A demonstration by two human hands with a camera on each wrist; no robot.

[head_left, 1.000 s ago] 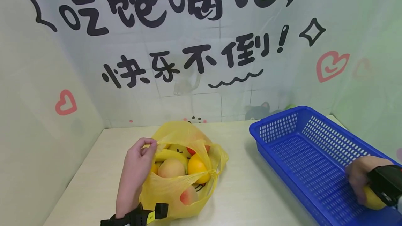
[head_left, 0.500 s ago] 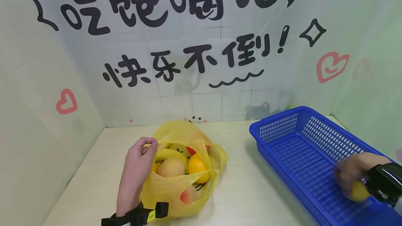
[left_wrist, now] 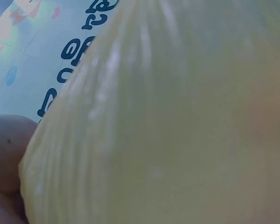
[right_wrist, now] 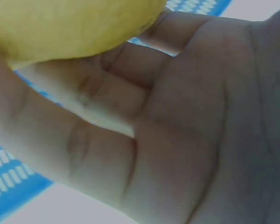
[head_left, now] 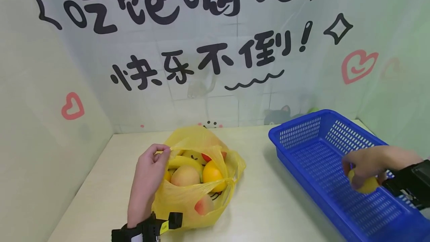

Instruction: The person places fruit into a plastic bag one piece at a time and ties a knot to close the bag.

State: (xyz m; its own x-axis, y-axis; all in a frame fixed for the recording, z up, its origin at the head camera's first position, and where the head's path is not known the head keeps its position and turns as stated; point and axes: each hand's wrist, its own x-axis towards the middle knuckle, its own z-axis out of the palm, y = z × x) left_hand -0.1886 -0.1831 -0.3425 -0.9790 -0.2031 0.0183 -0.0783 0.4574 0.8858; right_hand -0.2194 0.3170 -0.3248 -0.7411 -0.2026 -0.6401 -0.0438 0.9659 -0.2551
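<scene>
My left hand (head_left: pixel 152 165) pinches the rim of a yellow plastic bag (head_left: pixel 186 208) at its left side, holding the mouth up. Inside the bag lie a banana (head_left: pixel 184 161), a peach (head_left: pixel 185 176), an orange (head_left: pixel 212 175) and a red fruit, partly covered by plastic. A second peach (head_left: pixel 203 205) shows through the front. The bag's stretched film (left_wrist: pixel 154 121) fills most of the left wrist view. My right hand (head_left: pixel 367 164) holds a lemon (head_left: pixel 367 184) in curled fingers above the blue basket (head_left: pixel 302 188); the lemon (right_wrist: pixel 74 28) is cut off in the right wrist view.
The slotted basket stands on the right of the pale table (head_left: pixel 262 197), its near end cut off by the frame. A printed white curtain (head_left: pixel 188 107) closes the back, with side walls left and right.
My right hand has lifted the lemon up from the basket's near right part and moved it leftward and away from me. My left hand keeps its hold on the bag. The view tilts slightly.
</scene>
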